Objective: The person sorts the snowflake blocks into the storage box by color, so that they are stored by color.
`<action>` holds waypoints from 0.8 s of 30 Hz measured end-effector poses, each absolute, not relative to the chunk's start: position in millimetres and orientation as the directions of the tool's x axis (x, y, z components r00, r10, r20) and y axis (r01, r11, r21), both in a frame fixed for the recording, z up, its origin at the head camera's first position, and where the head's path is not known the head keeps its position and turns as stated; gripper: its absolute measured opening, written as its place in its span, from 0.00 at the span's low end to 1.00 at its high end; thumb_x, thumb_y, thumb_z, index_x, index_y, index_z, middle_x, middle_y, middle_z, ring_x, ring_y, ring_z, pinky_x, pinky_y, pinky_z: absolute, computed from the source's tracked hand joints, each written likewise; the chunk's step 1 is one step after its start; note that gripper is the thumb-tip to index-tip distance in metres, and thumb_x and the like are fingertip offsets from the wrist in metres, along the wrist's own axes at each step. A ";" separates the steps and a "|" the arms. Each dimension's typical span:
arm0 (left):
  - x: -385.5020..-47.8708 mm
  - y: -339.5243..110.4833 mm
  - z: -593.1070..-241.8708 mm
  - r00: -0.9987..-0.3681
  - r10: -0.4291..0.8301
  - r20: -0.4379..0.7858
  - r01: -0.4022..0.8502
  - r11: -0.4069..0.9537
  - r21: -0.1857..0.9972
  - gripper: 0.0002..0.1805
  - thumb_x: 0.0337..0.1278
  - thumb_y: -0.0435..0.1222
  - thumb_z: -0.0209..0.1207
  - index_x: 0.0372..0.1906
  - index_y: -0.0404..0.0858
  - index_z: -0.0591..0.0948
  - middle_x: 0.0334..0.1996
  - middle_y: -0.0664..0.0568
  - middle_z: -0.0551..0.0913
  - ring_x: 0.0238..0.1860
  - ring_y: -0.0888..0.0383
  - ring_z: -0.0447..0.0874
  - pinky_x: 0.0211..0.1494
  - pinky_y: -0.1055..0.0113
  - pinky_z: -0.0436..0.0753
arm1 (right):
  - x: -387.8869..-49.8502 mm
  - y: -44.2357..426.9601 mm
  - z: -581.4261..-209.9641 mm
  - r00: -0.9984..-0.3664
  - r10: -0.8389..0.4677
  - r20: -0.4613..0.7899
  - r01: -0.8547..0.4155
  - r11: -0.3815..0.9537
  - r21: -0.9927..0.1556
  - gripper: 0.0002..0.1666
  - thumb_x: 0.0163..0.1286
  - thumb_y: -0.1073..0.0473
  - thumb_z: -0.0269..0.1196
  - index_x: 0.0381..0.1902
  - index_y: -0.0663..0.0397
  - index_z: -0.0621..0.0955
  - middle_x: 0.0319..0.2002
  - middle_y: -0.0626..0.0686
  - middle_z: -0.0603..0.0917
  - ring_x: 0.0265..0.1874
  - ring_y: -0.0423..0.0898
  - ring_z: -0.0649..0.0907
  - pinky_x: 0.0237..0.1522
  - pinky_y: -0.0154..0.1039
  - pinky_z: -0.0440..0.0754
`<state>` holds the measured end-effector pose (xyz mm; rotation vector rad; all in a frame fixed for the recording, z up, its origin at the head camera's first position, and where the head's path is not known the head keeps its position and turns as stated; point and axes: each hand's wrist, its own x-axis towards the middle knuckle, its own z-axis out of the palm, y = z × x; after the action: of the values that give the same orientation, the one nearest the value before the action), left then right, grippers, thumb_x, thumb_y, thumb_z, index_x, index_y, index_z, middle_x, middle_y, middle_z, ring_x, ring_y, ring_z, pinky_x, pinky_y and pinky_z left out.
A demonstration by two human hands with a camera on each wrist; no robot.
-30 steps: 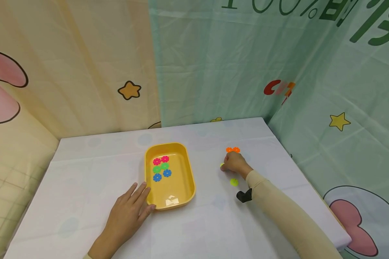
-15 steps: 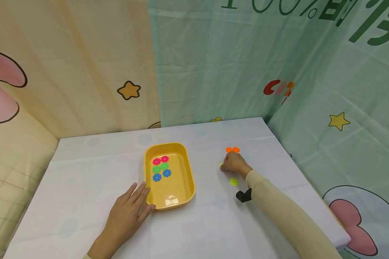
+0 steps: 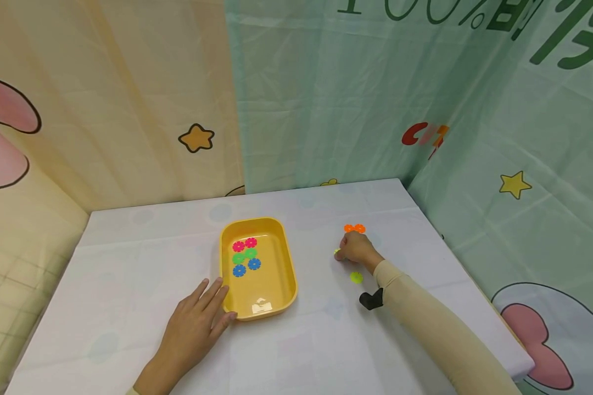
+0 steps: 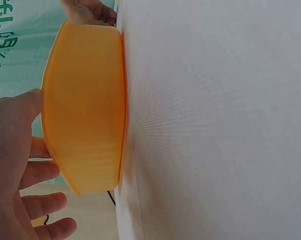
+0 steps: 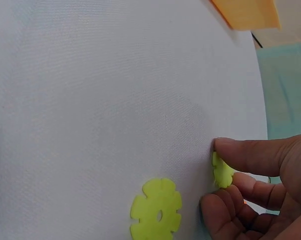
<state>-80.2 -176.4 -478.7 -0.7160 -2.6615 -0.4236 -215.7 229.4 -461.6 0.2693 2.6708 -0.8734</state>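
Note:
My left hand (image 3: 192,328) rests its spread fingers and thumb against the near left side of a yellow tray (image 3: 277,285). In the left wrist view the thumb touches the tray's rim (image 4: 44,107). Two pink (image 3: 251,242), two green (image 3: 239,258) and two blue (image 3: 254,264) notched snowflake discs lie inside the tray. To its right, my right hand (image 3: 359,248) pinches a yellow-green snowflake disc (image 5: 222,172) between thumb and fingers, the disc tilted up at the table. A second yellow-green snowflake disc (image 3: 357,277) lies flat nearby.
Two orange snowflake discs (image 3: 359,227) lie just beyond my right hand, partly covered by it. A black piece (image 3: 371,299) sticks out from the right wrist. The white-covered table (image 3: 128,274) meets printed curtains (image 3: 316,109) at the back and right.

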 end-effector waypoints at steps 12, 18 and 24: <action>-79.9 -177.1 -477.5 -0.809 0.427 0.404 0.531 0.826 0.188 0.35 0.56 0.52 0.70 0.63 0.34 0.81 0.67 0.43 0.79 0.68 0.37 0.73 0.57 0.40 0.80 | -216.7 227.0 -462.8 -0.931 0.049 -0.361 0.286 0.713 -0.640 0.05 0.61 0.68 0.69 0.36 0.62 0.83 0.32 0.54 0.83 0.27 0.45 0.80 0.29 0.34 0.81; -80.4 -177.5 -477.5 -0.800 0.430 0.419 0.540 0.821 0.187 0.35 0.58 0.53 0.68 0.64 0.34 0.80 0.67 0.42 0.78 0.68 0.37 0.73 0.56 0.40 0.80 | -217.6 221.3 -462.7 -0.924 0.034 -0.381 0.308 0.657 -0.688 0.03 0.65 0.69 0.67 0.37 0.64 0.83 0.33 0.54 0.84 0.27 0.45 0.81 0.30 0.34 0.83; -80.5 -177.7 -477.7 -0.798 0.431 0.422 0.543 0.818 0.190 0.35 0.59 0.53 0.68 0.63 0.33 0.81 0.67 0.42 0.78 0.68 0.36 0.74 0.56 0.40 0.80 | -218.2 212.6 -457.1 -0.915 0.027 -0.403 0.339 0.592 -0.731 0.04 0.67 0.70 0.65 0.39 0.64 0.84 0.37 0.57 0.85 0.27 0.45 0.83 0.33 0.35 0.86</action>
<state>-80.5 -177.7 -477.7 -0.7344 -2.6401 -0.4300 -218.2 212.6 -457.1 0.2959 2.4737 -1.2426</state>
